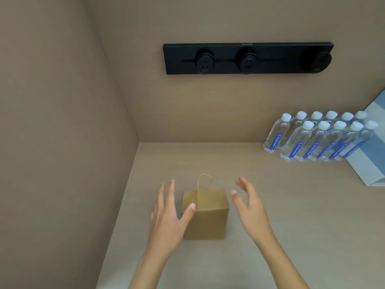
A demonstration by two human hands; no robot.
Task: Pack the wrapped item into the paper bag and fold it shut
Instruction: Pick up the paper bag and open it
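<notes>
A small brown paper bag (208, 213) stands upright on the beige counter (291, 205), its top folded flat and a thin twine handle sticking up at the back. My left hand (168, 213) hovers at the bag's left side, fingers spread, the thumb tip overlapping the bag's top left edge. My right hand (249, 205) is open just right of the bag, palm facing it, a small gap between them. Neither hand holds anything. No wrapped item is visible; the bag's inside is hidden.
Several clear water bottles (318, 136) with white caps and blue labels stand in rows at the back right. A white and blue box (368, 163) leans beside them. A black socket strip (248, 58) is on the back wall. A side wall (62, 142) closes the left.
</notes>
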